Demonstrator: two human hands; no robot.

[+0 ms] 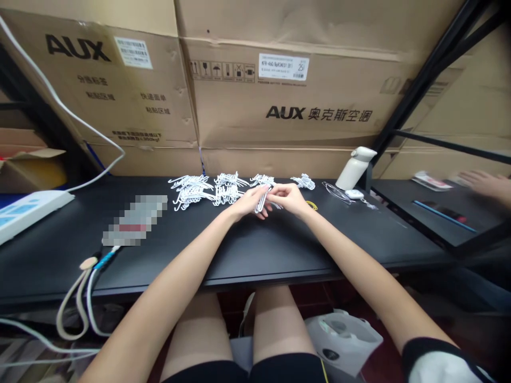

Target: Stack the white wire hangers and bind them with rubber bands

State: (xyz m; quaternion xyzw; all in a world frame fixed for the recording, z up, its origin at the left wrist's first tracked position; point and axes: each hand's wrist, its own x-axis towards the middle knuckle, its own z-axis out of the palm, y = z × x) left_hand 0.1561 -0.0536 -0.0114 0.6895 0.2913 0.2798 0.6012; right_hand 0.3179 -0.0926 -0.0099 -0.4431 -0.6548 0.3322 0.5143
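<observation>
White hook-shaped pieces [191, 190] lie in several bundles along the back of the black table. More of them form a middle pile [227, 187], one behind my hands [262, 180] and a small cluster [305, 181] to the right. My left hand [251, 203] is closed round a small bunch of white hooks [261, 201]. Against that bunch, from the right, my right hand [288, 199] pinches with thumb and fingers. Yellow bands [311, 205] lie just right of my right hand.
A white bottle [353, 169], glasses [337, 192] and an earphone case [354, 194] are at the right. A phone-like object [136, 221] with a strap and a power strip [32, 210] are left. Cardboard boxes [239, 127] stand behind; another person's hand [489, 183] is far right.
</observation>
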